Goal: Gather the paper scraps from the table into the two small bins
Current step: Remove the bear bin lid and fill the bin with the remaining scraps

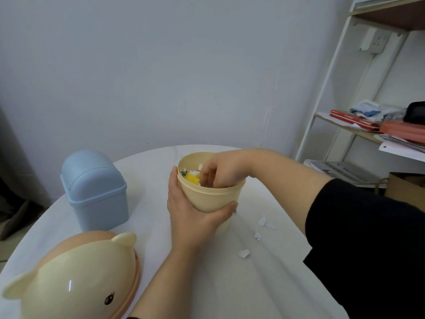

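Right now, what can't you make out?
All head view.
Fingertips of the right hand, sunk in the cream bin behind its rim; grip unclear.
Contents of the blue bin, under its closed lid.
Part of the bear lid, cut by the bottom edge.
Right side of the table, behind the black sleeve.

A white metal shelf stood by the pale wall on the right. Red books and loose papers lay on it. A white plug socket was up high. A brown cardboard box sat low down.
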